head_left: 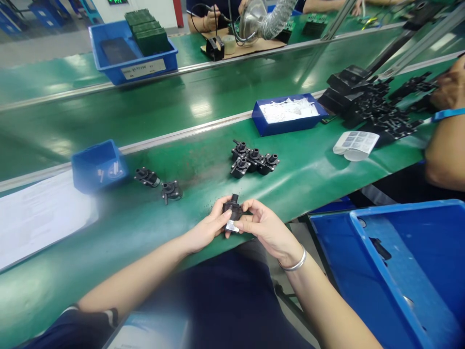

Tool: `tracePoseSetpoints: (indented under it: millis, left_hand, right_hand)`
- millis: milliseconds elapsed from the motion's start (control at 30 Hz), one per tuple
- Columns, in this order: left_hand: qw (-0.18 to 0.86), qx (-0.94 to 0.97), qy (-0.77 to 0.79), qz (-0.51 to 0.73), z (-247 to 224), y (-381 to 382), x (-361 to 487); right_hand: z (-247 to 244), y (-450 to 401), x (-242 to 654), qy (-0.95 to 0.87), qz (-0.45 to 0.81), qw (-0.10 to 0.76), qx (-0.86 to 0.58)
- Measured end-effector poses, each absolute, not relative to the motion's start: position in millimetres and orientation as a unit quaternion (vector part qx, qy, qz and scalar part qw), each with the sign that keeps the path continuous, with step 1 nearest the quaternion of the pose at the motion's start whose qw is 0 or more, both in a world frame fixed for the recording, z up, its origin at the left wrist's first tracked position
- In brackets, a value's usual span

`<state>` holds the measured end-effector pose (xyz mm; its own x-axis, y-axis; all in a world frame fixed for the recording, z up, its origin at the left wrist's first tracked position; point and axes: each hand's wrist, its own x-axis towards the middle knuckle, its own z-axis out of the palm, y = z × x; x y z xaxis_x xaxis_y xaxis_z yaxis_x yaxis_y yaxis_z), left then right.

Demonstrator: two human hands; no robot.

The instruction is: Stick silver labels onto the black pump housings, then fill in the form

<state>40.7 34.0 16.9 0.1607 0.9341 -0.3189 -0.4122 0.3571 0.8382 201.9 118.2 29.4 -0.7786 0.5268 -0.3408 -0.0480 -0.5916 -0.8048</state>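
- Grasping the small black part from its left side with the left hand, laying the thumb over the near half of the body and curling the fingers around the left side, partly out of sight.
- Pinching at the right side of the same part with the right hand, placing the thumb tip at the right edge of the silver label; hiding some fingertip contacts, so not showing how firmly.
- Lying between both hands, close above the near edge of the green bench, and touching both, with neither hand clearly nearer.
- Running roughly near to far along the long axis, pointing the spout to the far side and turning the labelled end near, with the label facing up.
- Facing, on the far side and slightly right, a cluster of four similar black parts, sitting apart from the hands and closer to the right one.
- Having, far and to the left, a pair of loose black parts, lying closer to the left hand.
- Showing, farther right, a curled label sheet, resting well apart on the right-hand side.
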Motion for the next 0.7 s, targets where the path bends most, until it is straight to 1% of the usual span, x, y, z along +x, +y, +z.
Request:
tracePoseSetpoints:
  millis: [400, 700]
  left_hand:
    - [0.702, 0.288, 0.433, 0.486, 19.1, 32.9, 41.1]
    - [0.695, 0.32, 0.428, 0.481, 17.8, 32.6, 39.6]
  right_hand:
    - [30.4, 116.9, 201.6, -0.414, 0.846, 0.174, -0.289]
    - [30.8, 117.2, 202.2, -0.423, 0.841, 0.181, -0.286]
